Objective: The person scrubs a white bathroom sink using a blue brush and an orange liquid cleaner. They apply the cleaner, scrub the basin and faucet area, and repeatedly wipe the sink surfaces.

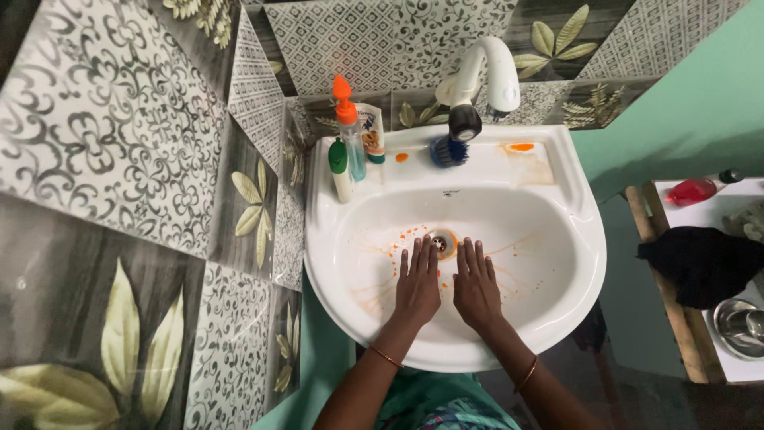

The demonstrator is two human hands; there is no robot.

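Note:
Both of my hands lie flat, palms down, inside a white wash basin (557, 239). My left hand (417, 283) and my right hand (475, 285) rest side by side, fingers straight and pointing at the drain (440, 242). Neither hand holds anything. Orange stains and streaks spread over the bowl around the drain. A white tap (492, 73) arches over the back rim.
On the back ledge stand a clear bottle with an orange pump (350, 131), a white bottle with a green cap (340, 169), a tube (371, 131) and a blue brush (450, 146). Patterned tiles cover the wall. A table (692, 334) with a steel bowl (741, 326) stands at right.

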